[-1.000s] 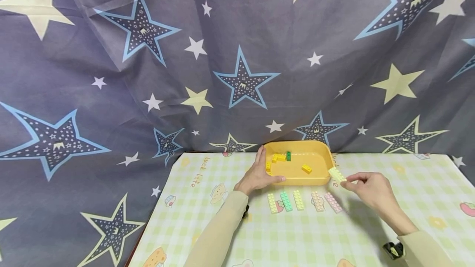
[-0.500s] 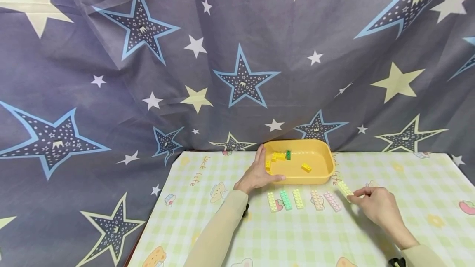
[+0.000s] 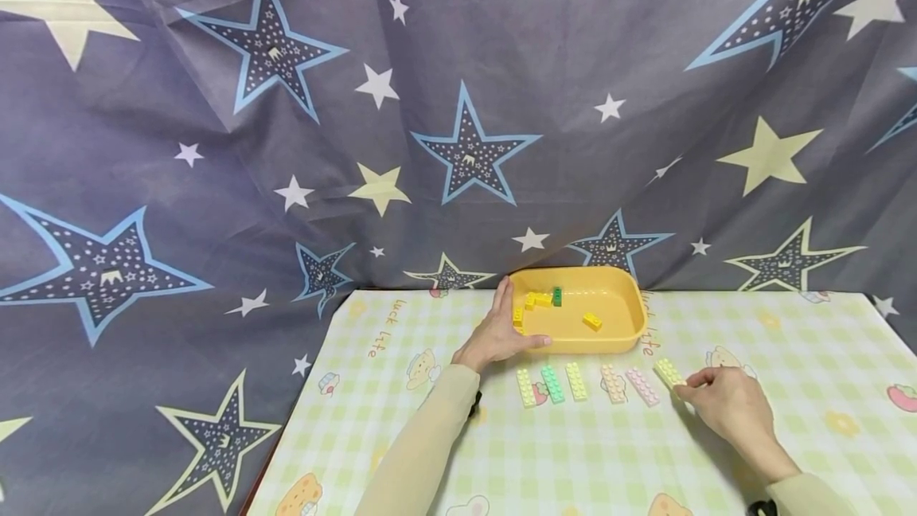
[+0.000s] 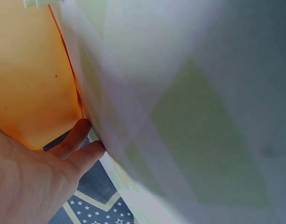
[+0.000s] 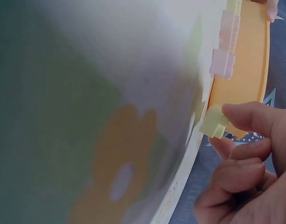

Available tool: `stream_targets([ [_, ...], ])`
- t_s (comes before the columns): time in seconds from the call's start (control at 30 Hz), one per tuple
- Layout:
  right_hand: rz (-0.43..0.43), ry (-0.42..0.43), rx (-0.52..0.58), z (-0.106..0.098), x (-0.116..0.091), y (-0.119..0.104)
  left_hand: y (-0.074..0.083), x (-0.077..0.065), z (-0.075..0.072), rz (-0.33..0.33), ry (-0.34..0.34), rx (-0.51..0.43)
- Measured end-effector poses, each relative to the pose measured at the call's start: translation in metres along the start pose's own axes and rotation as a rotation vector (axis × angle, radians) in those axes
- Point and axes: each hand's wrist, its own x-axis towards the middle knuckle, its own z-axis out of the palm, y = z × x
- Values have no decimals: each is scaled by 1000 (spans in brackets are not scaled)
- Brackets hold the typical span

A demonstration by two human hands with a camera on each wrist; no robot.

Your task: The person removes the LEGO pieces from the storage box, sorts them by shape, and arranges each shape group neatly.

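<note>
In the head view my right hand pinches the near end of a pale yellow-green toy building brick, low over the tablecloth or on it; I cannot tell which. The right wrist view shows the thumb and a fingertip on this brick, other fingers curled. To its left runs a row: a pink brick, a peach brick, a pale yellow-green brick, a mint green brick and a pale yellow brick. My left hand rests around the yellow bin's left front corner, fingers extended.
Inside the bin lie several small yellow bricks and a dark green brick. A checked tablecloth covers the table. Right behind the bin hangs a grey star-print curtain.
My right hand has brought the pale yellow-green brick from beside the bin's right front corner down and nearer, to the right end of the row. The left hand stays in place.
</note>
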Motion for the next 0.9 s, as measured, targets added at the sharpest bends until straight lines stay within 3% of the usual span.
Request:
stream_targets([
  [0.63,35,-75,-10,2,1,-4,-2,0,-2,1,8,-1],
  [0.9,26,-12,-3,0,3,-14,-2,1,1,-3,5,-21],
])
